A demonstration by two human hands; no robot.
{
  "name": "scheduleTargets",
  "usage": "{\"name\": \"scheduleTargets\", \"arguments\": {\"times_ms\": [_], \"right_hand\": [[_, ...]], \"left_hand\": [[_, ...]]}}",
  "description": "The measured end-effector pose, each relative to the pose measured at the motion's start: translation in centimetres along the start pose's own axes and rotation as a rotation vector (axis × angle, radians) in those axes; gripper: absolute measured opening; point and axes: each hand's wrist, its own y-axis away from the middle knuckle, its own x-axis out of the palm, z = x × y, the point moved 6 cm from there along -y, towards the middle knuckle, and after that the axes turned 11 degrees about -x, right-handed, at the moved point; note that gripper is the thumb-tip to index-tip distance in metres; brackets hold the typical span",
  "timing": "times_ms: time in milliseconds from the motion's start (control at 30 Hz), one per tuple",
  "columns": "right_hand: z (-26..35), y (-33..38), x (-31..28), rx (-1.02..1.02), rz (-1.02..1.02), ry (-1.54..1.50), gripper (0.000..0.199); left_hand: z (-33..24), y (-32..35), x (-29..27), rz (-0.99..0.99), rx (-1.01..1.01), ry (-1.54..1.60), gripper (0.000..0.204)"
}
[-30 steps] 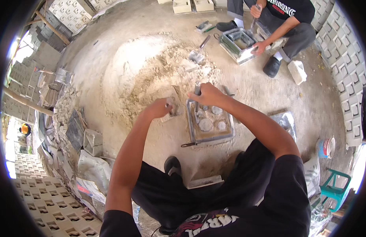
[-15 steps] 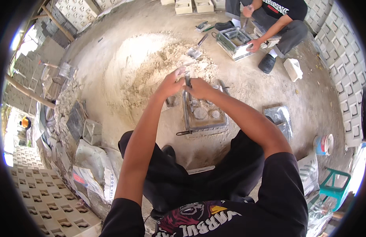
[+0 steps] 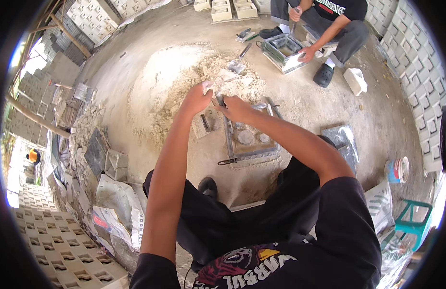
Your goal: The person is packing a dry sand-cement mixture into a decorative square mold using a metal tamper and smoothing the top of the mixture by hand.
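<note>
Over the near edge of the sand pile, my right hand (image 3: 236,109) is closed on a short grey metal bar (image 3: 219,99). My left hand (image 3: 198,100) is beside the bar's other side, its fingers curled; whether it grips anything is hidden. Below my right hand lies a rectangular metal mould (image 3: 254,156) with round shapes inside and a loop handle at its near left corner. Left of the mould, a small dark-handled tool (image 3: 206,124) rests on a pale flat piece.
A pale sand pile (image 3: 160,79) spreads ahead, with a trowel (image 3: 236,66) on its right side. Far right, another person works at a second mould (image 3: 284,48). A pale block (image 3: 355,82), a grey plate (image 3: 342,139), a bucket (image 3: 396,170) and a green stool (image 3: 413,216) stand to the right.
My left hand has moved left, slightly apart from my right. My right hand has shifted slightly left with the bar, which is now tilted. The small tool left of the mould shows more fully.
</note>
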Motion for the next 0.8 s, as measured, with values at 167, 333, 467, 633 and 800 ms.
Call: {"name": "scheduleTargets", "arguments": {"times_ms": [167, 333, 467, 633, 800], "right_hand": [[-0.1, -1.6, 0.2, 0.033, 0.040, 0.013, 0.043], [-1.7, -1.5, 0.7, -0.056, 0.027, 0.033, 0.044], [-2.9, -1.5, 1.2, -0.115, 0.154, 0.025, 0.044], [-4.1, -0.7, 1.1, -0.016, 0.109, 0.012, 0.042], [-1.6, -0.1, -0.4, 0.004, 0.219, -0.090, 0.028]], "left_hand": [[3.0, 0.1, 0.8, -0.052, 0.021, -0.135, 0.036], [1.3, 0.6, 2.1, 0.147, -0.032, 0.224, 0.032], [-0.1, 0.2, 2.7, 0.125, 0.044, 0.197, 0.028], [-1.5, -0.4, 3.0, 0.108, 0.172, 0.144, 0.028], [-4.0, 1.2, 0.9, 0.046, 0.359, 0.100, 0.033]]}}
